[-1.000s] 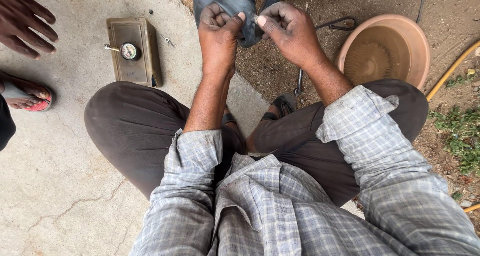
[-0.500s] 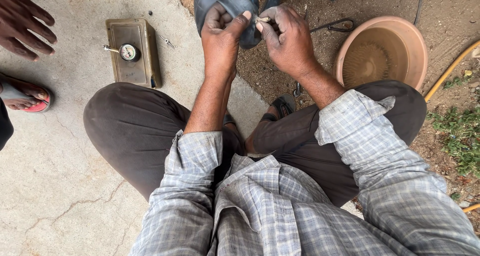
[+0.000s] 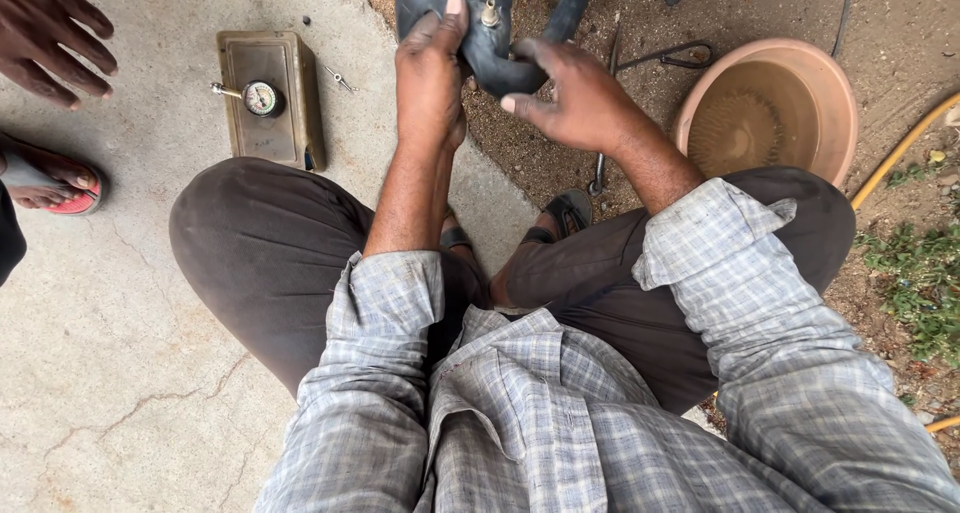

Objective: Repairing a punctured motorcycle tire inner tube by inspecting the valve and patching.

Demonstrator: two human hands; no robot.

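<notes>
Both hands gripping black rubber inner tube [image 3: 480, 48] at twelve o'clock: left hand [image 3: 430, 73] fingers wrapped, right hand [image 3: 570, 98] fingers curled around, brass valve stem [image 3: 490, 13] exposed; steady hold is needed.

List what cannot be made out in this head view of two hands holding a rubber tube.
- Rubber tube: top cut off by the frame's upper edge; left hand and right hand cover parts.
- Gauge dial: too small to read.
- Basin: murky water hides its bottom.
</notes>
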